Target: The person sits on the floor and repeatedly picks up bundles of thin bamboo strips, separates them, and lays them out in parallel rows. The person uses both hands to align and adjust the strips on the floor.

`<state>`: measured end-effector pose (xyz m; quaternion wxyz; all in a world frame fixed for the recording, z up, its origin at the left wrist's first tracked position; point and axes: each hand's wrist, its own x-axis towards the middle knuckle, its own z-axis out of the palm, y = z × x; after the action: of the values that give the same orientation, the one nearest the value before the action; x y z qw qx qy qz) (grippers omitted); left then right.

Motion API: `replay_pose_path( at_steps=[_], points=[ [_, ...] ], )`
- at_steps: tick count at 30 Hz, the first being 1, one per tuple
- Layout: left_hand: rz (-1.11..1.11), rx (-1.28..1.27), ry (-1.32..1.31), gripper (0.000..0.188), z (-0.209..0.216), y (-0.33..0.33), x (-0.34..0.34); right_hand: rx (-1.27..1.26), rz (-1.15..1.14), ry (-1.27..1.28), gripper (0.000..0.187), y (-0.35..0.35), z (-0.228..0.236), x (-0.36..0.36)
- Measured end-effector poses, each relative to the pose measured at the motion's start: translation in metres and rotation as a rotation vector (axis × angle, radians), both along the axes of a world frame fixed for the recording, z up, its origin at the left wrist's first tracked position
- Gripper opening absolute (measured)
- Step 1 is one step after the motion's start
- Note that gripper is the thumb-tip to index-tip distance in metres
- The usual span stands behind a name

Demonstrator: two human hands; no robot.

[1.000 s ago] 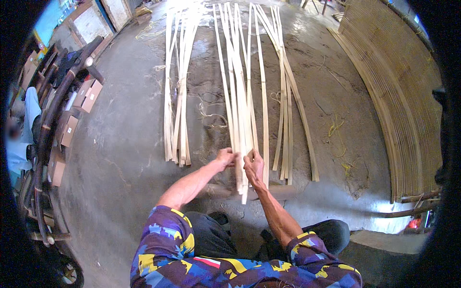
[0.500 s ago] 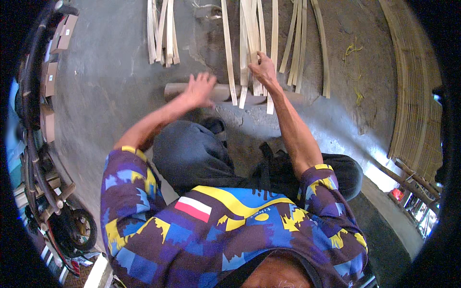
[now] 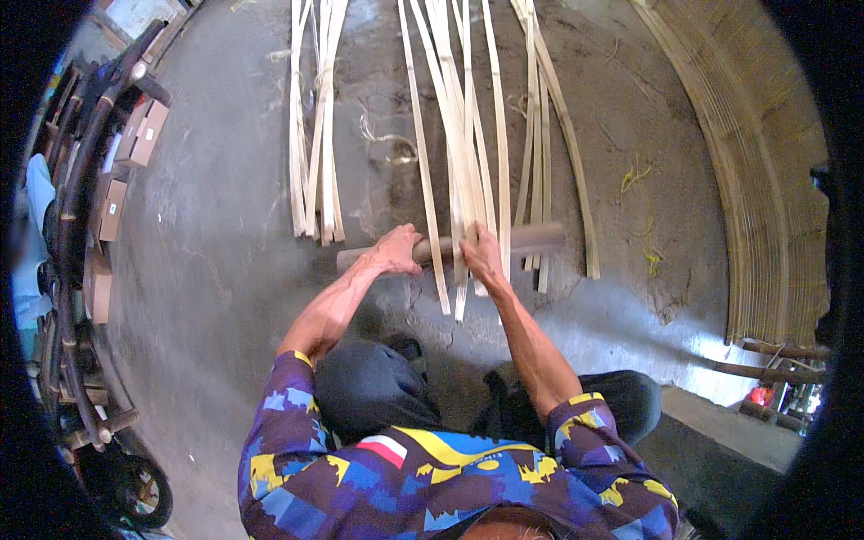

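Left hand (image 3: 396, 249) clasps the wooden pole (image 3: 531, 239) (lying crosswise under the bamboo strips (image 3: 463, 162)); right hand (image 3: 481, 256) presses strips down.

Small brown cardboard boxes (image 3: 144, 132) with pale labels line the left edge of the concrete floor (image 3: 225, 270), set among dark curved poles (image 3: 76, 225). 2 sit together near the top left, another box (image 3: 110, 219) lies below them, and a further one (image 3: 97, 286) lower still along the same rim. A flat whitish panel (image 3: 135, 13) shows at the top left corner; its surface cannot be made out.
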<state>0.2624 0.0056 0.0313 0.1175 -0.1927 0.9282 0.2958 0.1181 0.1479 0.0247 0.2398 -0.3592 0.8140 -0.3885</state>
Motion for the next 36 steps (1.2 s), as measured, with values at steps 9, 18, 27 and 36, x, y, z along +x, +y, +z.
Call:
replay_pose_path(
  at_steps=[9,18,27,36],
  points=[
    [0.801,0.691,0.363,0.039,-0.007,-0.001,-0.037,-0.076,-0.037,-0.105,0.061,-0.015,-0.010,0.033],
    [1.020,0.398,0.624,0.023,-0.019,-0.016,-0.017,-0.094,0.031,-0.134,0.059,-0.020,-0.031,0.060],
    [0.495,-0.355,0.564,0.068,-0.004,-0.011,-0.009,-0.058,0.193,0.267,0.034,-0.025,0.017,0.061],
    [0.249,-0.254,0.015,0.081,0.015,0.030,0.001,0.322,0.076,0.382,0.029,-0.011,0.020,-0.012]
  ],
)
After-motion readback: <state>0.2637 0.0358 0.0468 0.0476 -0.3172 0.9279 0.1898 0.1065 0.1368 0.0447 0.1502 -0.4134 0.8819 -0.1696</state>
